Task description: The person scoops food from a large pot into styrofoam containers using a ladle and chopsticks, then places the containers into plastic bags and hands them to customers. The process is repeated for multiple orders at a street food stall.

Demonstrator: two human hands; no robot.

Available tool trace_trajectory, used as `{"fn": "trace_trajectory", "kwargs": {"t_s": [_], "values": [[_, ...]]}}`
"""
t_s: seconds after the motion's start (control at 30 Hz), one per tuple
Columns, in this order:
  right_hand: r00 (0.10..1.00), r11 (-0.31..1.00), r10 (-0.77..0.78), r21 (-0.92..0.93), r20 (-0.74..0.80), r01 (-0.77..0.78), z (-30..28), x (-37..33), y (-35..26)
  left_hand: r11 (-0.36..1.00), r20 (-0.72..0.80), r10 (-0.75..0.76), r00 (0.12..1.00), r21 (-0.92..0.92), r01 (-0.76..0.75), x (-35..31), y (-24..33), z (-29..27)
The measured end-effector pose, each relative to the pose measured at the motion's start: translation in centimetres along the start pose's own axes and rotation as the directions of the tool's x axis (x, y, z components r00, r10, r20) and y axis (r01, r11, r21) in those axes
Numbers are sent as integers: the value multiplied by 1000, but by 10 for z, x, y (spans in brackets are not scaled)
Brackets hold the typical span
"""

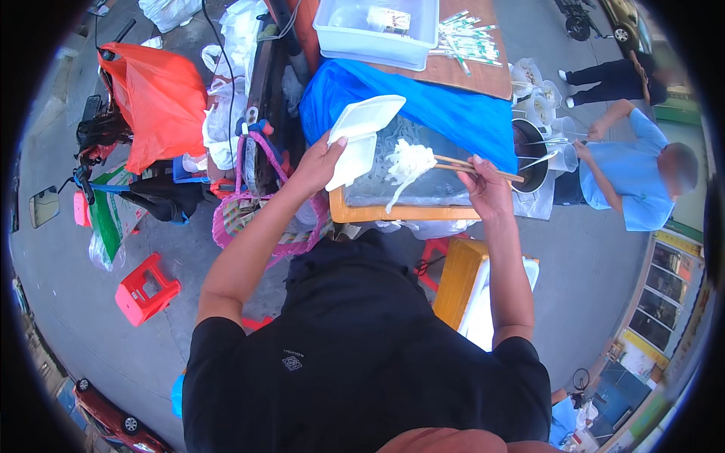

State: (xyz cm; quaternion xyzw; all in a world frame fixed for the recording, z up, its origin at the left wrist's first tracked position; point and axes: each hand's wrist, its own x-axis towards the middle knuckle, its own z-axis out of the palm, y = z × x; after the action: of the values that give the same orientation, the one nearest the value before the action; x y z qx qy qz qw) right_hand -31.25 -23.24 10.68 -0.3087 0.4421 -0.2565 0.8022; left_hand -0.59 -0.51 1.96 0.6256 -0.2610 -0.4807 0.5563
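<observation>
My left hand (319, 162) holds an open white foam container (361, 136) by its edge, tilted above a plastic-covered tray of white noodles (411, 198). My right hand (487, 187) grips a pair of wooden chopsticks (477, 168) that lift a clump of white flat noodles (408, 162) next to the container. The tray has an orange wooden rim (400, 214) and lies under a clear plastic sheet.
A blue cloth (445, 113) covers the stall behind the tray. Farther back stand a white plastic tub (377, 30) and wrapped chopsticks (468, 41). A person in a light blue shirt (634, 177) works at a dark pot (529, 147) on the right. A red stool (146, 289) and bags are at left.
</observation>
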Motion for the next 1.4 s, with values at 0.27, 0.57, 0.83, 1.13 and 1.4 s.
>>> {"fn": "trace_trajectory", "kwargs": {"t_s": [0.27, 0.57, 0.83, 1.13, 1.4], "values": [[934, 865, -329, -354, 138, 357, 91, -76, -51, 941, 267, -42, 963, -312, 128, 48, -29, 24], [834, 458, -342, -698, 434, 551, 112, -47, -14, 624, 351, -54, 935, -719, 306, 47, -38, 26], [983, 931, -73, -365, -171, 5, -59, 81, 52, 635, 263, -136, 955, -717, 288, 30, -42, 11], [905, 999, 23, -28, -425, -39, -67, 247, 119, 648, 113, -146, 983, -740, 182, -4, -26, 21], [953, 974, 217, 113, -211, -197, -73, 206, 102, 651, 87, -132, 987, -743, 153, -6, -39, 9]]}}
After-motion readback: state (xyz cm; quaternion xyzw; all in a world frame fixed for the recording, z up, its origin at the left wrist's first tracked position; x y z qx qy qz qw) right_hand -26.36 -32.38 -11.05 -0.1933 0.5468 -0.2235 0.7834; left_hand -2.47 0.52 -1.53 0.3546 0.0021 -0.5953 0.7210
